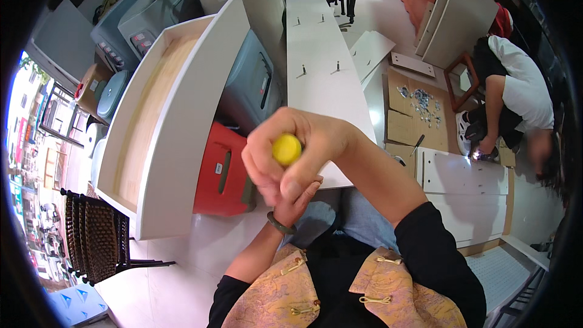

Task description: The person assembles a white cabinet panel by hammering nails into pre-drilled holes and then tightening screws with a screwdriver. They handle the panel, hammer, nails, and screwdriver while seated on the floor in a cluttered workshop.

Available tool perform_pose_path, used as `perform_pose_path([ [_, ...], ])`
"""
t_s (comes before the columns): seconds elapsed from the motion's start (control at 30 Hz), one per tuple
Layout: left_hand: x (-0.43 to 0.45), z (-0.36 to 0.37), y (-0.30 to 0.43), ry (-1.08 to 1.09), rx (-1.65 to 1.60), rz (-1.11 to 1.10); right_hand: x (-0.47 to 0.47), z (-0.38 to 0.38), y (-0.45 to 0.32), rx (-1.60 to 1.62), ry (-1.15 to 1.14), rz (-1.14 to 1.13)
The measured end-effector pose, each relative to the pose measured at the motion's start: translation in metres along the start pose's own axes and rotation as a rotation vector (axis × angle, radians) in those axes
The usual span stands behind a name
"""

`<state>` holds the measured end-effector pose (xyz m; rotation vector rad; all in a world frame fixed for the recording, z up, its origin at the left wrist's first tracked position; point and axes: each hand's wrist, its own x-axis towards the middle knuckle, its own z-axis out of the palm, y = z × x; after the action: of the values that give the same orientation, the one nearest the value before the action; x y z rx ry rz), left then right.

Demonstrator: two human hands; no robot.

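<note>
Raised over the near part of a long white panel [323, 100], my right hand [319, 139] is wrapped around a tool's handle with a round yellow end [286, 149]. The tool's lower part is hidden beneath the fist. My left hand [291, 209], with a dark bangle [281, 224] at its wrist, is directly below the right one and mostly covered by it. Whether it grips anything is hidden. Several metal connector pins stand upright in the panel, among them a nearer pin [338, 66] and a farther pin [298, 21].
A white drawer [177, 146] leans at left beside a red plastic bin [212, 173] and a blue-grey bin [250, 77]. At right, a person [524, 77] crouches over a drilled white panel [455, 173], holding a lit tool. Loose hardware [423, 100] and a screwdriver [417, 142] lie on cardboard.
</note>
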<state>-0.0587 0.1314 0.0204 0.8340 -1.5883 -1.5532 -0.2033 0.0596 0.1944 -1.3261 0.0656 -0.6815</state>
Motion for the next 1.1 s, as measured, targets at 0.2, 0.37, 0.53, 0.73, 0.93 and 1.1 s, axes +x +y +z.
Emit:
perform_pose_path([
  [0.2, 0.004, -0.002, -0.004, 0.083, 0.251, 0.260, 0.009, 0.041, 0.022, -0.755, 0.837, -0.302],
  [0.37, 0.007, 0.004, -0.011, 0.067, 0.058, 0.071, 0.001, 0.052, 0.017, -0.738, 0.663, -0.328],
  [0.53, -0.001, 0.002, 0.009, 0.068, 0.118, 0.152, 0.009, 0.008, -0.006, 0.073, 0.001, -0.066],
  [0.73, 0.003, -0.002, 0.008, 0.021, 0.273, 0.204, 0.009, 0.039, 0.024, -0.947, 1.064, -0.468],
  [0.93, 0.003, 0.002, 0.009, 0.084, 0.237, 0.237, -0.026, 0.047, 0.023, -0.787, 0.916, -0.489],
  [1.1, 0.005, 0.000, 0.016, 0.056, 0.351, 0.302, -0.048, 0.033, 0.014, -0.456, 0.486, -0.361],
])
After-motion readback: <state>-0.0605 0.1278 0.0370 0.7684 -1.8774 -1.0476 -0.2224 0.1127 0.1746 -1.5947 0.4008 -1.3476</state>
